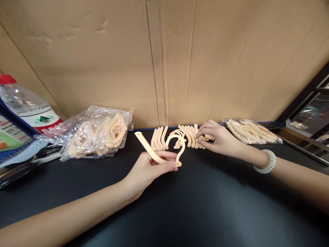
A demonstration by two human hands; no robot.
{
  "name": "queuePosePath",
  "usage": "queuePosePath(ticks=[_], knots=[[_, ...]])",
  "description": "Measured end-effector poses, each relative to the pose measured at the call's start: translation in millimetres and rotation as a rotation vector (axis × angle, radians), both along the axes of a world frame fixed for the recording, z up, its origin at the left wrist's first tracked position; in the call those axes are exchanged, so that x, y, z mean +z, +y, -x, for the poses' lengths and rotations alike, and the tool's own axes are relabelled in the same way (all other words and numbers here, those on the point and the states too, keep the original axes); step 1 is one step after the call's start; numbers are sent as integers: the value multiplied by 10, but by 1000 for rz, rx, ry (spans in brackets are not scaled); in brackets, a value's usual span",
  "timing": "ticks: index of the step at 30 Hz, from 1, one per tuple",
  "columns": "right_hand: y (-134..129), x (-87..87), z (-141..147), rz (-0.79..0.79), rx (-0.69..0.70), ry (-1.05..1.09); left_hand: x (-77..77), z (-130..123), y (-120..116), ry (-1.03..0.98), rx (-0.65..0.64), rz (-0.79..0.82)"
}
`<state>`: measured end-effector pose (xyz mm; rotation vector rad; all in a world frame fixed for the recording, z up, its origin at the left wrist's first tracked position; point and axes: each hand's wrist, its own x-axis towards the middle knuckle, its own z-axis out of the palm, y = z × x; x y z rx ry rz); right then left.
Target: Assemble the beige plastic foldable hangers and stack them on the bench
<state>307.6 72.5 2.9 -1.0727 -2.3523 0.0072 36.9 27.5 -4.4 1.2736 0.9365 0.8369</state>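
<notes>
My left grip (146,168) pinches the joined end of a cream plastic hanger piece (181,145) above the black bench (205,206); its long arm (149,148) slants up and leftward, away from me, its hook curving upward, opening left.

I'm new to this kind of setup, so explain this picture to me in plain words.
No machine here: these are a person's two bare hands, seen by a camera worn on the head, looking forward and down. The left hand holds a beige strip and a hook-shaped piece, which meet near its fingertips. The right hand is beside some small beige parts. On the black surface lie rows of curved pieces, with a clear bag of beige pieces on either side.
</notes>
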Motion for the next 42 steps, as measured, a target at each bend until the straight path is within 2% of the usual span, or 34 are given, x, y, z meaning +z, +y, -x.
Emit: queuePosePath(ticks=[4, 7, 16, 26, 29, 31, 34, 37, 42], knots=[[68, 144, -201, 158, 96, -226, 12, 6, 8, -47, 1, 22], [112, 169, -291, 227, 151, -305, 5, 7, 15, -57, 4, 24], [68, 152, -168, 230, 213, -286, 27, -12, 8, -43, 19, 24], [102, 119, -230, 203, 221, -274, 35, -13, 18, -42, 17, 32], [76, 163, -212, 223, 206, -158, 28, -2, 20, -50, 11, 29], [42, 217, -193, 214, 125, -11, 27, 1, 22, -48, 13, 29], [-34, 316, -141, 168, -53, 316, 27, -4, 26, -33, 23, 25], [-143, 399, -43, 243, -147, 640, 26, -9, 28, -33, 37, 19], [-343, 394, 214, 453, -34, 914, 5, 1, 24, -65, 37, 31]])
